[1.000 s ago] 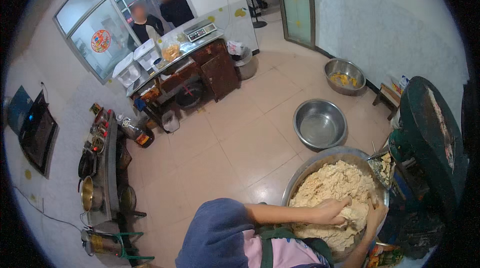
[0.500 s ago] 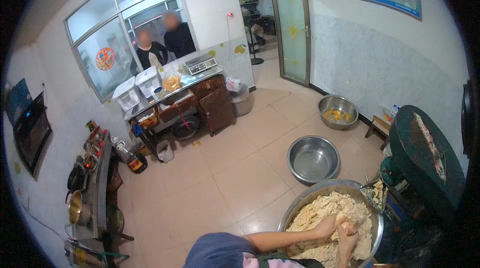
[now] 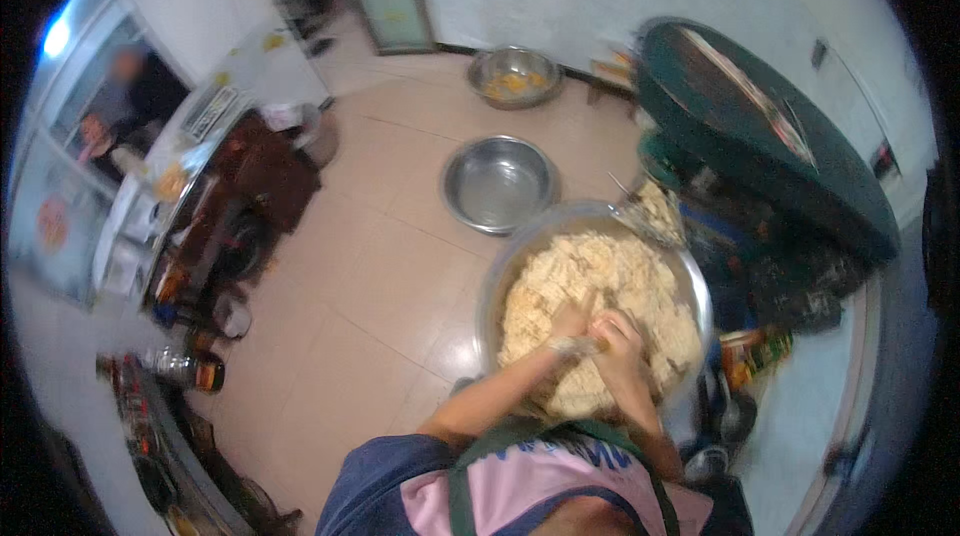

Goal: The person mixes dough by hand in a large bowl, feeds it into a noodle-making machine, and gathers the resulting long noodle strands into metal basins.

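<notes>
A wide metal basin (image 3: pixel 489 301) holds a pale, crumbly, dough-like mass (image 3: pixel 545 271). My left hand (image 3: pixel 572 324) is over the mass, its fingers partly hidden and blurred. Close beside it, my right hand (image 3: pixel 622 334) has its fingers curled in near the left wrist. What those fingers close on, if anything, I cannot make out. Pale bits of the mass cling to the left wrist. A metal scoop-like piece (image 3: pixel 655 216) with more of the mass in it rests at the basin's far right rim.
Beyond the large basin stands a smaller metal basin (image 3: pixel 500 184); farther off, another basin (image 3: pixel 515 79) contains yellow-orange pieces. A dark green round-topped machine (image 3: pixel 760 136) is at the right. At the left, a counter (image 3: pixel 225 181) stands below a window with two people behind it.
The view has turned right and down, so the basin now sits nearer the middle. My hands have shifted from the basin's right part toward its near side, staying close together.
</notes>
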### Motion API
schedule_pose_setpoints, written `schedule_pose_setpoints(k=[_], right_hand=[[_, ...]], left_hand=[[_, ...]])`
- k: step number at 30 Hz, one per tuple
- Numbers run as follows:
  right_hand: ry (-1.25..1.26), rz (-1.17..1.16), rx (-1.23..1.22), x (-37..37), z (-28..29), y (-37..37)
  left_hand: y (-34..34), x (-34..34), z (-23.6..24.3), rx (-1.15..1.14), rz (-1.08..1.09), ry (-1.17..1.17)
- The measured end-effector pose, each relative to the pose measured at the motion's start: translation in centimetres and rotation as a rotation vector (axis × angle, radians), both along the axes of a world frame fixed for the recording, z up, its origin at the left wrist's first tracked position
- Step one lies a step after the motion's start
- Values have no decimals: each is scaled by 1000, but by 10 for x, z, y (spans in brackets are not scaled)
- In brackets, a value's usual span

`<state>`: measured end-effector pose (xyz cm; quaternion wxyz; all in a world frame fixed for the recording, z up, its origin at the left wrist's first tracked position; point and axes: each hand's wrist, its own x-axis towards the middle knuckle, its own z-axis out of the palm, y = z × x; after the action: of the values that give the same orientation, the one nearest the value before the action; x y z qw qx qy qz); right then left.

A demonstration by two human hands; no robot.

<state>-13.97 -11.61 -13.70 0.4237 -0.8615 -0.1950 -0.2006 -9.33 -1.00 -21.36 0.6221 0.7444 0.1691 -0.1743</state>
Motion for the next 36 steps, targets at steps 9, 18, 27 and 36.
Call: schedule_pose_setpoints(k=[9, 18, 27, 36], right_hand=[[-20, 97, -88, -5, 6, -22], [193, -265, 451, 131, 13, -70], [673, -364, 141, 191, 27, -81], [395, -366, -828, 186, 27, -84]], left_hand=[[-3, 2, 29, 245, 56, -447], [30, 28, 74, 374, -480, -335], [142, 84, 104, 138, -88, -462], [230, 178, 284, 389, 208, -1137]])
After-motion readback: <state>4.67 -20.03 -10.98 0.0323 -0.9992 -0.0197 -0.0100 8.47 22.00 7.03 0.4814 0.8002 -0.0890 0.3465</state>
